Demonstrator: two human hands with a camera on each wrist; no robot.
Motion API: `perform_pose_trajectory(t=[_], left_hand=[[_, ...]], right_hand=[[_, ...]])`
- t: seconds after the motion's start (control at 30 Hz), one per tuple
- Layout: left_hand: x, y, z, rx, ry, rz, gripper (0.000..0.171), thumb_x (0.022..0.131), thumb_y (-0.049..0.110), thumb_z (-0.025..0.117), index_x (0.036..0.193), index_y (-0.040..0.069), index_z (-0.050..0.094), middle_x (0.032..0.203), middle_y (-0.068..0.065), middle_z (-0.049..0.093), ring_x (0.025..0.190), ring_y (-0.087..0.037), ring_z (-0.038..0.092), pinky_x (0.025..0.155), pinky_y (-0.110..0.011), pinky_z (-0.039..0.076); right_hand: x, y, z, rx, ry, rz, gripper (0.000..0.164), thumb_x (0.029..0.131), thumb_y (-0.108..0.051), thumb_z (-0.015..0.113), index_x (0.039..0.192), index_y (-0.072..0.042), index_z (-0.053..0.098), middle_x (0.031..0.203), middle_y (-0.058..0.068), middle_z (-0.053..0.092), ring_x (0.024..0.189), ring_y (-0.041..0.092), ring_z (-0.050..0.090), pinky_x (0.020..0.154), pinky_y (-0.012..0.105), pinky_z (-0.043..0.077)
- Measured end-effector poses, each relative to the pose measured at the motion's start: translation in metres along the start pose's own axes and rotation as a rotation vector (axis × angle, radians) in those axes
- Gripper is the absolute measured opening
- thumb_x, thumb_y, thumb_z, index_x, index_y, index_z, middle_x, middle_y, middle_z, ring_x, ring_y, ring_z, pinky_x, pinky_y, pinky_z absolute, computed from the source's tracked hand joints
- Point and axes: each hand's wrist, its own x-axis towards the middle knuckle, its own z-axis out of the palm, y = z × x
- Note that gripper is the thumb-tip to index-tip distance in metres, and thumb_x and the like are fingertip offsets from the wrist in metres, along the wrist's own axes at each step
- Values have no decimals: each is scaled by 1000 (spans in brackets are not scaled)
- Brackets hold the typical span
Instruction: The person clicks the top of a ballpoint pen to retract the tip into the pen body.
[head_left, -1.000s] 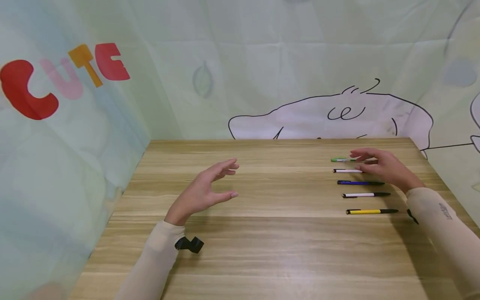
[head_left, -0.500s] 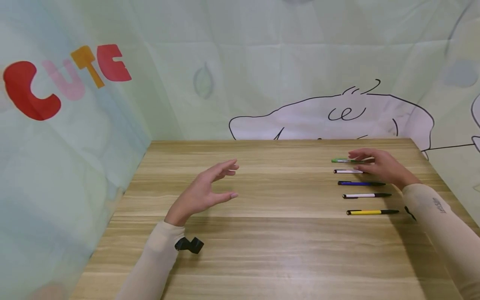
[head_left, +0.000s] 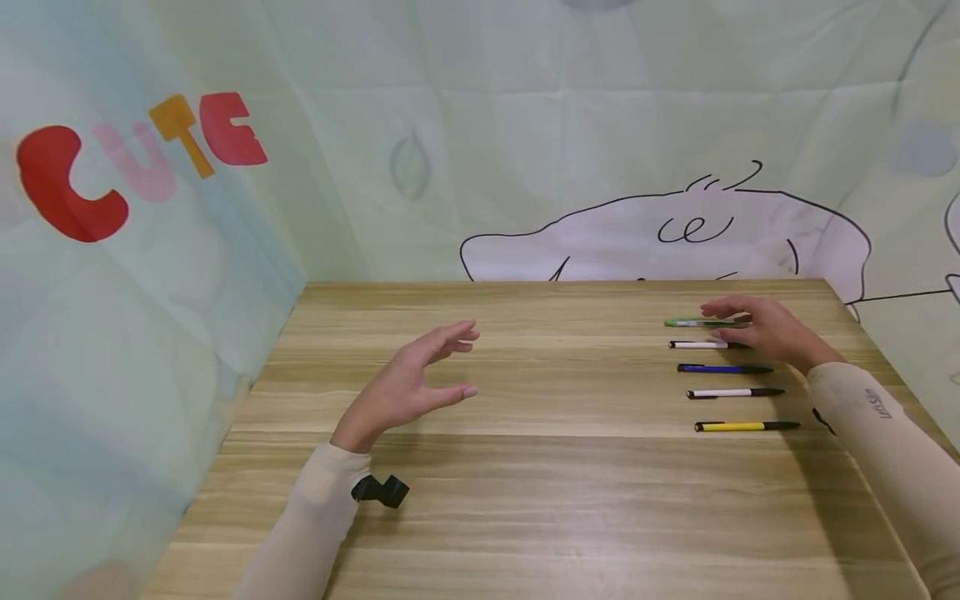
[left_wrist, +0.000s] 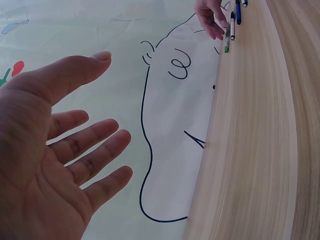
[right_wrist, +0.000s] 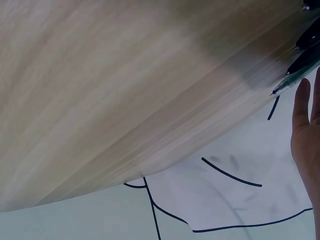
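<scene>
Right hand, reaching in over the far right of the table, with fingers gently bent and a visible gap between forefinger and thumb; contact or grip impossible to tell. Directly beneath, the green pen, lying lengthwise from left to right near the far edge, with its green end to the left and its right part obscured by the hand. In the right wrist view, the same pen with its clear pointed tip, just beside the straight fingers at the frame's right border.

Next toward the person, below the thumb, the far white pen, also partly covered. Then, in a roughly parallel row, well separated and all dark at the right end: the blue pen, the near white pen and the yellow pen.

Well apart on the left, over bare wood, the left hand, with thumb spread wide from loosely extended fingers and nothing in hold. At its cuff, a small black device.

Behind the table, a pale printed backdrop, with a black-outlined cartoon figure and, at left, colourful letters reading "CUTE".
</scene>
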Motion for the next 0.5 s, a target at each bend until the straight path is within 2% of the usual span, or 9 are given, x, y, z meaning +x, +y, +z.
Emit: perform_pose_trajectory(t=[0.5], left_hand=[[0,0,1,-12,-5,-1,81,87,20,82,156,20,40,147,1,54,132,-22,55,116,-42,40]], right_hand=[[5,2,2,-29,2,-20,39,97,-20,72,132,-6,65,131,19,65,123,39,56,105,63,42]])
